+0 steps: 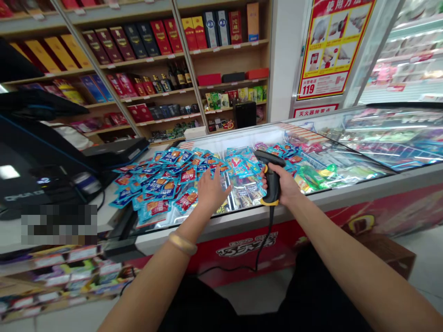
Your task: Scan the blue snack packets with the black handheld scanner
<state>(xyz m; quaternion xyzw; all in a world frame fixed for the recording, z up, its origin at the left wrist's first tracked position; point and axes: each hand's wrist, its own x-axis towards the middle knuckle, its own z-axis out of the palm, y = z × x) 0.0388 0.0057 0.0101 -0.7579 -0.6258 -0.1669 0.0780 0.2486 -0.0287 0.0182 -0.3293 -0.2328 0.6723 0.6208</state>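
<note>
My right hand (285, 184) grips a black and yellow barcode scanner (270, 177) by its handle, with its head pointing left over the freezer lid. Its black cable hangs down in front of the freezer. My left hand (210, 190) is stretched out flat with fingers together, reaching over a pile of small blue and red snack packets (162, 182) that lie spread on the glass lid. It holds nothing. A pale bangle sits on my left wrist.
The chest freezer (363, 189) has sliding glass lids and a red front. A black checkout terminal (38, 161) stands at the left. Shelves of boxed goods (145, 41) fill the back wall. A red poster (332, 41) hangs at the right.
</note>
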